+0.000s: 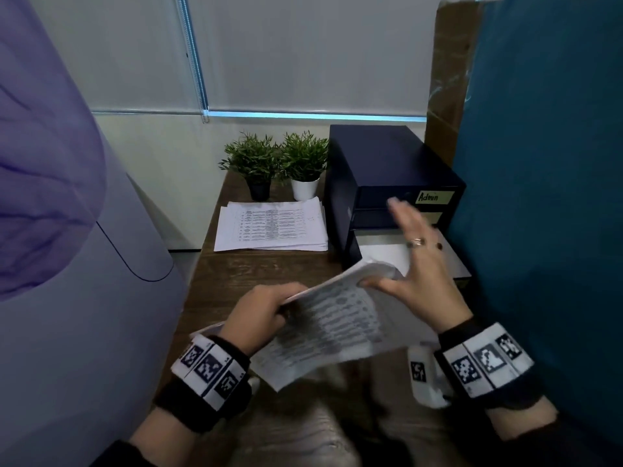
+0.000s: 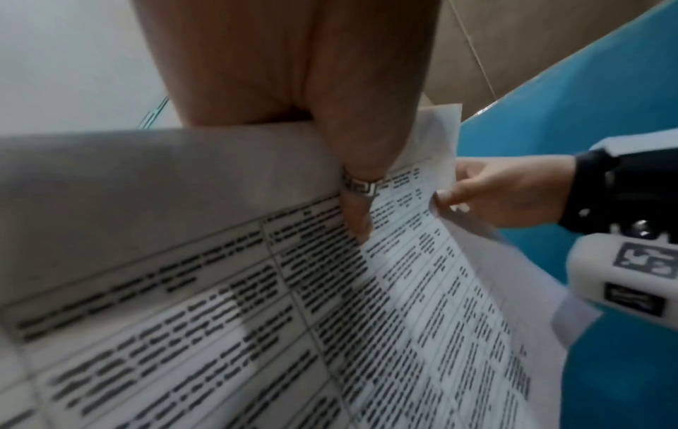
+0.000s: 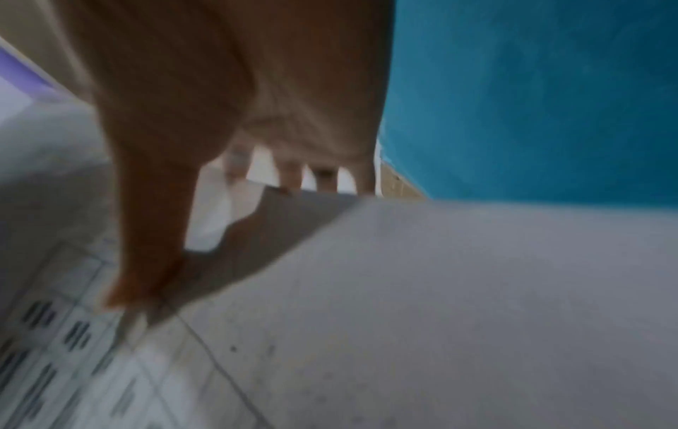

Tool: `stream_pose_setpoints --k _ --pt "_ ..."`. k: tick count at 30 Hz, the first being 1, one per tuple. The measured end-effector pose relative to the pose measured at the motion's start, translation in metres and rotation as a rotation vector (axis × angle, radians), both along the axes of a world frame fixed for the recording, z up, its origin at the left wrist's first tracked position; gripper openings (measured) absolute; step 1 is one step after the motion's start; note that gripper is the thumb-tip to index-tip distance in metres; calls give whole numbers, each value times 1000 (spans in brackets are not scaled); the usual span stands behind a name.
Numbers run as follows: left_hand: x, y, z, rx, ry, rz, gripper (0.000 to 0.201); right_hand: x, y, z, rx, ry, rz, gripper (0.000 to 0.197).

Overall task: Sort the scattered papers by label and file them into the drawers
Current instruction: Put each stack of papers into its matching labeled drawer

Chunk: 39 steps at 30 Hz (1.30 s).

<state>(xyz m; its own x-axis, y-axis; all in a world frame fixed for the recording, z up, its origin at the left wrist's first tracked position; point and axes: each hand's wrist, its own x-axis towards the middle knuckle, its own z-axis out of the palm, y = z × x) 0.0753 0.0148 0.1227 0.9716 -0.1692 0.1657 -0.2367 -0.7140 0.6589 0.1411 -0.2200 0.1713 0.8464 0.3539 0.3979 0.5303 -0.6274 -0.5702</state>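
I hold a stack of printed papers (image 1: pixel 330 328) tilted above the wooden table (image 1: pixel 242 274). My left hand (image 1: pixel 269 311) grips its left edge; in the left wrist view the ringed thumb (image 2: pixel 357 203) lies on the printed sheet (image 2: pixel 330 319). My right hand (image 1: pixel 418 264) has straight, spread fingers, its thumb (image 3: pixel 146 261) pressing the stack's upper right corner. A second paper stack (image 1: pixel 273 227) lies flat further back. The dark blue drawer unit (image 1: pixel 387 163) stands at the back right, its top drawer labelled "Admin" (image 1: pixel 435 197). Its bottom drawer (image 1: pixel 384 254) is open with white paper inside.
Two small potted plants (image 1: pixel 279 163) stand at the table's far edge, left of the drawer unit. A teal partition (image 1: pixel 546 163) walls off the right side. A large pale purple object (image 1: pixel 67 197) fills the left. A window blind (image 1: pixel 303 52) hangs behind.
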Motion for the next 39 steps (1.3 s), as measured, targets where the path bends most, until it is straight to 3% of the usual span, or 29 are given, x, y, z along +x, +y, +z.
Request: stream_pose_setpoints --k 3,5,8,10,12,13,17,21,25,32,36,39 --pt "0 2 -1 103 22 32 48 8 -1 -6 -101 404 202 9" --pt "-3 21 -7 199 130 84 33 9 -8 -25 -12 529 202 20" --pt "-14 60 -17 229 299 228 29 3 -30 -40 250 642 118 24" --pt "-20 76 -18 19 304 330 22 1 -47 -48 418 706 78 40" --pt "-23 81 -22 -355 271 422 13 -2 -59 -54 542 705 52 62" --pt "-23 79 -24 -521 255 462 11 -2 -63 -56 599 700 19 63" --pt "-11 55 -40 -863 333 471 18 -12 -74 -61 816 744 -73 29" --pt "1 24 -49 -877 494 297 24 -22 -94 -70 944 734 -167 56" --pt "29 -9 -34 -900 483 293 26 -28 -117 -81 986 692 -437 31" --pt "103 -84 -6 -1022 458 194 38 -34 -143 -85 971 642 -636 25" --pt "128 -113 -18 -805 462 105 47 -18 -135 -87 961 636 -742 17" --pt "133 -123 -35 -527 353 46 51 3 -128 -89 968 636 -752 24"
